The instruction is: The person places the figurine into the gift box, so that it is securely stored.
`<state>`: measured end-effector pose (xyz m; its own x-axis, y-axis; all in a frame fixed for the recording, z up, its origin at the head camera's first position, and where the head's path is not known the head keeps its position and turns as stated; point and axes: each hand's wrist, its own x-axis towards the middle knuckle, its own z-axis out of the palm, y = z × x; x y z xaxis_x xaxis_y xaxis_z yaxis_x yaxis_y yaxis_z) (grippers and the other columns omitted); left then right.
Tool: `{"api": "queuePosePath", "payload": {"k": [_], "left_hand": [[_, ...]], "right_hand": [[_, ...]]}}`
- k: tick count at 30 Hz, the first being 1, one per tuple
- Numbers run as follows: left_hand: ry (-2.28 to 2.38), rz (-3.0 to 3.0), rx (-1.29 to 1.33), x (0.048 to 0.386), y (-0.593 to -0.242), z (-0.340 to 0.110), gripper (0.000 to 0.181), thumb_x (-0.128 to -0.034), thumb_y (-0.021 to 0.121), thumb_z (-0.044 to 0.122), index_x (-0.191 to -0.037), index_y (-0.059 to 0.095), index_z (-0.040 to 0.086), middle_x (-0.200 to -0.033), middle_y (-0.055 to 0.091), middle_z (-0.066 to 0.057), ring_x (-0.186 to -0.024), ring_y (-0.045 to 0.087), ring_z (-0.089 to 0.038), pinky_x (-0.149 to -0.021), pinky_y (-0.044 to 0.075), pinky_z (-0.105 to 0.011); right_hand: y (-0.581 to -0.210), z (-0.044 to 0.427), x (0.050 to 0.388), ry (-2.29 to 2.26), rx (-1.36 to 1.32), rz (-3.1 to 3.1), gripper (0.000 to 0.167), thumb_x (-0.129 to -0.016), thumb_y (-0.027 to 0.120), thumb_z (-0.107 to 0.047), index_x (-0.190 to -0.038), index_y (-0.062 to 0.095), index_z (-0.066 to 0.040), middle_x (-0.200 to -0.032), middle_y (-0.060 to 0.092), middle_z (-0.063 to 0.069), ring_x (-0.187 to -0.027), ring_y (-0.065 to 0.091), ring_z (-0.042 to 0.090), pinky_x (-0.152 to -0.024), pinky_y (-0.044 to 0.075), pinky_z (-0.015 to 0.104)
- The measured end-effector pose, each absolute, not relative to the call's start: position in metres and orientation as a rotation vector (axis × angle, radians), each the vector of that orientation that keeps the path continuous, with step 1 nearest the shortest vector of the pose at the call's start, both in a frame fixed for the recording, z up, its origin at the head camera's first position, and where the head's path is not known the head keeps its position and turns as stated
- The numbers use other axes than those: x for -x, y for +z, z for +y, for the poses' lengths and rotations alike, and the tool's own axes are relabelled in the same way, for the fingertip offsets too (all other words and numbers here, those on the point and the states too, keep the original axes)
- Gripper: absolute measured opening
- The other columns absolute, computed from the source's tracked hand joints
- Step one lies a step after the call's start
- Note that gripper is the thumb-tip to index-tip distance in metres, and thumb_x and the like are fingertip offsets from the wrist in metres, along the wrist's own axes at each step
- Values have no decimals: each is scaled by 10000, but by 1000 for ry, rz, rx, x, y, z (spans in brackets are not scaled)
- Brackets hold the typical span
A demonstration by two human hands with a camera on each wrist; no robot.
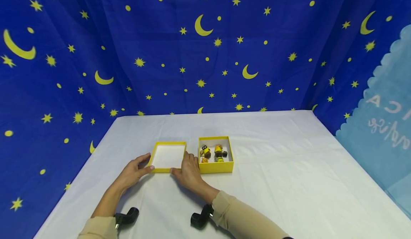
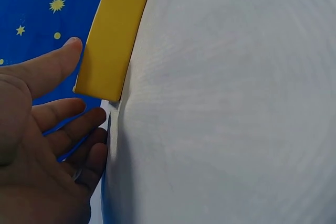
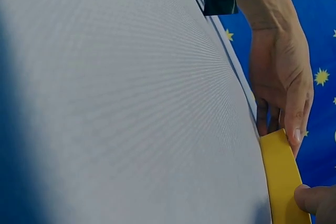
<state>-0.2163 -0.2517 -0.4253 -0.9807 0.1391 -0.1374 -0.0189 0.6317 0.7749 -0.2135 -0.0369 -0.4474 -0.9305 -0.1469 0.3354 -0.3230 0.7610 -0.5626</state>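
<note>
A shallow yellow box lid (image 1: 162, 170) lies with its white inside facing up. At its near left corner is my left hand (image 1: 130, 174), thumb touching the edge. In the left wrist view the fingers of that hand (image 2: 31, 145) are loosely bent and stand apart from the yellow wall (image 2: 107, 40). My right hand (image 1: 190, 173) grips the lid's near right corner, thumb on the front wall and fingers along the right side. Just right of this hand stands a deeper yellow box (image 1: 218, 167), holding several small yellow, brown and black figures (image 1: 218, 150).
A white cloth (image 1: 289, 182) covers the table. Blue fabric (image 1: 224, 53) with yellow stars and moons hangs behind and at the sides. Black wrist devices (image 1: 200, 217) sit by both forearms. A light blue panel with lettering (image 1: 385, 125) is at the right.
</note>
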Motion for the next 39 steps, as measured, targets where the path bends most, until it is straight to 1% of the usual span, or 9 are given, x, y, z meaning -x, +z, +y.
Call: {"api": "queuePosePath", "payload": {"k": [8, 12, 17, 20, 24, 28, 33, 37, 39], "left_hand": [[1273, 2648, -101, 217, -423, -249, 765, -901, 627, 327, -1459, 261, -46, -1498, 289, -276, -1374, 274, -462, -1124, 278, -544], [1272, 2653, -93, 217, -423, -247, 760, -897, 631, 335, -1456, 277, -38, -1494, 299, -274, -1378, 268, -457, -1128, 268, -549], [1264, 2656, -74, 217, -422, -246, 752, -894, 634, 333, -1457, 287, -24, -1485, 310, -279, -1393, 214, -465, -1136, 223, -572], [1253, 2661, -77, 217, -423, -247, 755, -893, 634, 331, -1456, 285, -31, -1490, 298, -282, -1400, 193, -464, -1141, 196, -578], [1229, 2674, -90, 216, -424, -246, 766, -893, 633, 342, -1457, 278, -36, -1495, 280, -290, -1400, 195, -465, -1140, 197, -581], [1218, 2683, -67, 214, -424, -246, 770, -892, 631, 352, -1464, 273, -18, -1495, 271, -294, -1403, 166, -473, -1134, 179, -604], [1235, 2704, -41, 210, -422, -245, 749, -892, 632, 337, -1466, 287, 2, -1480, 284, -299, -1394, 173, -476, -1125, 198, -612], [1226, 2740, -44, 205, -419, -245, 739, -894, 630, 342, -1467, 295, 17, -1442, 326, -309, -1349, 271, -485, -1067, 315, -610], [1219, 2749, -36, 202, -417, -245, 745, -895, 627, 353, -1473, 287, 27, -1429, 329, -312, -1318, 331, -493, -1025, 382, -587]], "right_hand": [[-446, -36, 214, 945, -366, -2712, 749, -769, 752, -321, -1282, 440, 126, -1071, 557, 217, -1016, 500, 326, -887, 418, 390], [-446, -36, 214, 956, -371, -2710, 730, -772, 750, -313, -1286, 447, 107, -1051, 565, 194, -1007, 501, 309, -875, 410, 378], [-447, -36, 215, 951, -380, -2694, 695, -770, 752, -298, -1271, 466, 89, -1010, 570, 161, -985, 505, 282, -858, 393, 356], [-447, -36, 215, 962, -373, -2699, 706, -770, 749, -299, -1282, 463, 94, -1034, 574, 175, -1008, 505, 291, -876, 394, 361], [-448, -36, 214, 986, -363, -2706, 728, -764, 753, -296, -1294, 457, 106, -1073, 575, 201, -1040, 500, 313, -902, 400, 381], [-449, -36, 213, 1009, -361, -2704, 734, -762, 755, -285, -1304, 451, 105, -1101, 571, 205, -1055, 495, 319, -909, 412, 384], [-448, -36, 211, 1062, -384, -2657, 705, -765, 746, -245, -1292, 449, 117, -1094, 569, 213, -1045, 494, 328, -895, 410, 389], [-445, -36, 209, 1093, -404, -2616, 692, -757, 751, -232, -1272, 455, 124, -1064, 573, 207, -987, 498, 323, -844, 415, 385], [-443, -36, 208, 1120, -399, -2631, 699, -761, 749, -234, -1298, 449, 98, -1083, 576, 194, -992, 501, 308, -845, 421, 379]]}}
